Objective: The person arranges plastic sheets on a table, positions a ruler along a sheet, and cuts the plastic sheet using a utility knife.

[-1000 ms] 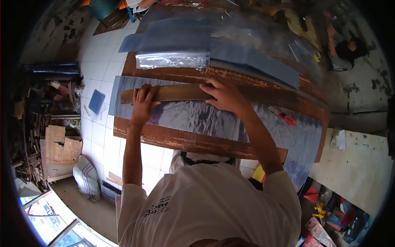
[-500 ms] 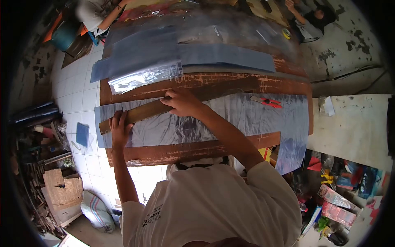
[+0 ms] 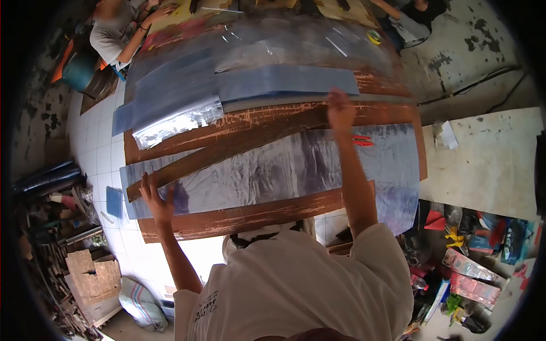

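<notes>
A long brown wooden strip (image 3: 227, 148) lies slanted over a wrinkled translucent plastic sheet (image 3: 256, 179) on the brown board-topped table (image 3: 256, 218). Near the strip's left end, my left hand (image 3: 156, 202) rests at its edge with the fingers apart. My right hand (image 3: 340, 111) is at the strip's far right end; motion blurs it and its fingers cannot be made out. Just right of my right forearm is a red-handled tool (image 3: 362, 140) on the sheet, partly hidden by the arm.
Blue-grey sheets (image 3: 284, 80) and a shiny clear plastic piece (image 3: 179, 122) lie farther back. One person (image 3: 116, 40) is at the back left, another (image 3: 412, 25) at the back right. A pale board (image 3: 483, 165) stands right; mixed items (image 3: 469, 273) lie below it.
My right hand has moved right along the strip to its far end. The strip has tilted, its left end nearer my body. My left hand has stayed by that end. The camera view has shifted.
</notes>
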`<state>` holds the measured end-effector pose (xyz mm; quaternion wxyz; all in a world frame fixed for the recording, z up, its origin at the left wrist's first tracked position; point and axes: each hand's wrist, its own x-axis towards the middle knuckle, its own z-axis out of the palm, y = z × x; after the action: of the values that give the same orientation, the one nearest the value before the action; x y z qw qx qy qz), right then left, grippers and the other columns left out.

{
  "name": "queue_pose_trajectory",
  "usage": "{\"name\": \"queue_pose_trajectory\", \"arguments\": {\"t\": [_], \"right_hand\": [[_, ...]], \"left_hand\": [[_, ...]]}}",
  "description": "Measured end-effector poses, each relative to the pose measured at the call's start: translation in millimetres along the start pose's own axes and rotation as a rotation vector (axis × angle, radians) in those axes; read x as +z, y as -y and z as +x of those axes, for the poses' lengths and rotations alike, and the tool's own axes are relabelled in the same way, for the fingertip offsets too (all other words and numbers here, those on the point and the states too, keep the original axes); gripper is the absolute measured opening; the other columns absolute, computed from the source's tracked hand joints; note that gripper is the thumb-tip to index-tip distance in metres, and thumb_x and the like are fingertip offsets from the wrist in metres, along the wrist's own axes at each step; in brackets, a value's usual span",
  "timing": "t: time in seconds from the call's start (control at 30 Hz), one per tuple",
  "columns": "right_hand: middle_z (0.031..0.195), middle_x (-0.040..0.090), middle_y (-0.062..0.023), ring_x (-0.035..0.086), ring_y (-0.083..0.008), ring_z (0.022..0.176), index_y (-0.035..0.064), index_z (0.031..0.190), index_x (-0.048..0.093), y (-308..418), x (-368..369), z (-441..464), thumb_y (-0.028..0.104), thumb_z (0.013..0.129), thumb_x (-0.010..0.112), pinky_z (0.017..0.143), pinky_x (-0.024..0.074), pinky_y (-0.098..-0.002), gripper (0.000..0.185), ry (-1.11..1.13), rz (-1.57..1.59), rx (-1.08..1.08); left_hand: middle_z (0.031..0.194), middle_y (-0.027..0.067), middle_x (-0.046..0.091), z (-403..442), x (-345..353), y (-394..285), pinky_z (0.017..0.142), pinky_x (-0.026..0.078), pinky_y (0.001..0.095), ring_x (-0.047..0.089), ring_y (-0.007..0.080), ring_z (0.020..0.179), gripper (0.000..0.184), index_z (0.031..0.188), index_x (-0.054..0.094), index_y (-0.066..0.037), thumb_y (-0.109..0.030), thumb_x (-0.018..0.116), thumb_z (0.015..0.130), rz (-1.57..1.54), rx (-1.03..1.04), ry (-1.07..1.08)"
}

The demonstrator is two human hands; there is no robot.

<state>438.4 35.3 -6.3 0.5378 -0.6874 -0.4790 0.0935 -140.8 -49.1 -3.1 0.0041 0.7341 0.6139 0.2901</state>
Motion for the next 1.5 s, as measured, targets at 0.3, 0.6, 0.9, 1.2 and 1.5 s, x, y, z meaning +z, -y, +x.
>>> {"name": "queue_pose_trajectory", "arguments": {"t": [0.3,0.6,0.9,1.2,1.5], "right_hand": [[0.122,0.067,-0.0225,0.062,-0.0406,0.116,0.0090,0.137,0.056,-115.2,-96.2,97.6,0.032,0.083,0.076,0.097,0.0495,-0.0506,0.062,0.351,-0.595,0.008],[0.114,0.068,-0.0200,0.064,-0.0418,0.108,0.0081,0.135,0.057,-111.4,-75.7,107.5,0.042,0.069,0.088,0.092,0.0507,-0.0490,0.080,0.310,-0.562,-0.227],[0.113,0.067,-0.0155,0.062,-0.0381,0.105,0.0108,0.124,0.062,-129.8,-65.9,107.0,0.053,0.077,0.078,0.088,0.0477,-0.0508,0.065,0.183,-0.622,-0.384],[0.099,0.069,-0.0157,0.065,-0.0403,0.092,0.0096,0.126,0.060,-119.7,-73.5,99.0,0.051,0.075,0.081,0.079,0.0513,-0.0489,0.069,0.143,-0.597,-0.358],[0.106,0.067,-0.0166,0.063,-0.0383,0.101,0.0105,0.120,0.062,-97.6,-81.3,65.0,0.027,0.084,0.072,0.085,0.0475,-0.0549,0.041,0.200,-0.598,-0.210]], "left_hand": [[0.132,0.0207,0.058,22.6,69.3,-198.1,0.106,0.043,0.0483,0.053,0.0411,0.125,0.042,0.128,0.060,-0.002,-0.004,0.069,0.087,-0.391,0.052,-0.083],[0.126,0.0203,0.060,55.8,107.2,-279.2,0.099,0.048,0.0437,0.058,0.0395,0.119,0.033,0.119,0.065,-0.003,-0.001,0.067,0.087,-0.545,0.064,-0.056],[0.119,0.0193,0.063,82.6,123.9,-285.7,0.095,0.050,0.0423,0.062,0.0384,0.111,0.025,0.112,0.066,-0.001,-0.002,0.067,0.088,-0.526,0.060,-0.029],[0.131,0.0165,0.061,138.3,180.5,-291.1,0.103,0.048,0.0453,0.058,0.0382,0.121,0.024,0.115,0.068,-0.007,-0.010,0.064,0.091,-0.502,0.087,0.263],[0.140,0.0098,0.056,139.8,200.9,-283.2,0.115,0.034,0.0542,0.051,0.0291,0.133,0.031,0.122,0.066,-0.012,-0.030,0.059,0.098,-0.185,0.206,0.394]]}}
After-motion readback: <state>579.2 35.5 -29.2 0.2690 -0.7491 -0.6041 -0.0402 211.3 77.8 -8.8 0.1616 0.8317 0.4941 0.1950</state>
